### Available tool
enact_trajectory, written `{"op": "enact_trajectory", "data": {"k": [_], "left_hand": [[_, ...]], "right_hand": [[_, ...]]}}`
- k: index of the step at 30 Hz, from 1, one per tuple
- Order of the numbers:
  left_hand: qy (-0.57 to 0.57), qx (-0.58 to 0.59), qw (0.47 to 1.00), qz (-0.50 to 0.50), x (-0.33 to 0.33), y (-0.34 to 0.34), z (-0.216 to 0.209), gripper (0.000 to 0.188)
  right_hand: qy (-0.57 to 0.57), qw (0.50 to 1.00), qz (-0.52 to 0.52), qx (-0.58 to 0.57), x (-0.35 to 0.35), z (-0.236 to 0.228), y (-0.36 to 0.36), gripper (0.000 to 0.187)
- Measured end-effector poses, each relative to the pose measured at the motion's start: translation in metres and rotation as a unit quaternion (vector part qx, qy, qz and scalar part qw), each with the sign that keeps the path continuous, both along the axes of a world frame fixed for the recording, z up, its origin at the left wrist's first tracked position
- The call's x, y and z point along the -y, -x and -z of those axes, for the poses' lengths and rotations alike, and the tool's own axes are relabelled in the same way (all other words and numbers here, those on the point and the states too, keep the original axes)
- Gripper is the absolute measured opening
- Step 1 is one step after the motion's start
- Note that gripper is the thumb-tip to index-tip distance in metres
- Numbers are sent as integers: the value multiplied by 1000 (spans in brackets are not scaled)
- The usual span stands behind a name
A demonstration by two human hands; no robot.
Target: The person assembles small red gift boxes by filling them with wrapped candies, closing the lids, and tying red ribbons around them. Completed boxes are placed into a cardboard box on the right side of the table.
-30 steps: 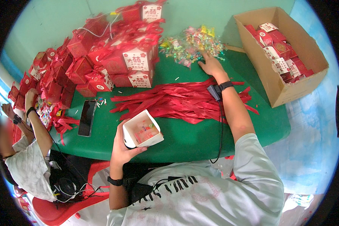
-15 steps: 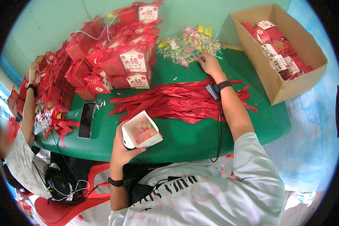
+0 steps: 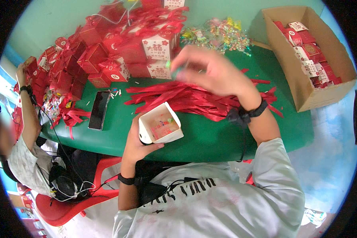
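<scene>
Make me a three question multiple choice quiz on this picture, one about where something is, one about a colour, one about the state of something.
1. Where does the dark phone lie?
A. in the cardboard box
B. on the green table, left of the ribbons
C. on the red chair

2. What colour are the loose ribbons?
A. red
B. blue
C. white

3. How is the small box in the left hand?
A. taped shut
C. crushed flat
B. open at the top

Answers: 1 B, it rests flat on the green table beside the ribbon pile. 2 A, the whole heap is red. 3 B, its white inside and small sweets show.
</scene>
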State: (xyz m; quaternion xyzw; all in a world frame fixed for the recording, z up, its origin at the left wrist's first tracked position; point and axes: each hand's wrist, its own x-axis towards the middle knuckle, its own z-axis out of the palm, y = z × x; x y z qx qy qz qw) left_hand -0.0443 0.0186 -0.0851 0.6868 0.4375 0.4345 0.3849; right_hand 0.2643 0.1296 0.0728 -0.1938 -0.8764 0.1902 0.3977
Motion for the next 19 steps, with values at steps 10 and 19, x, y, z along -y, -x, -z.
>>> {"op": "enact_trajectory", "data": {"k": [10, 19], "left_hand": [[21, 26, 999, 5, 1, -3, -7, 113], [-13, 177, 982, 62, -2, -1, 5, 147]], "right_hand": [[169, 977, -119, 55, 32, 7, 35, 29], [170, 970, -82, 153, 11, 23, 22, 33]]}}
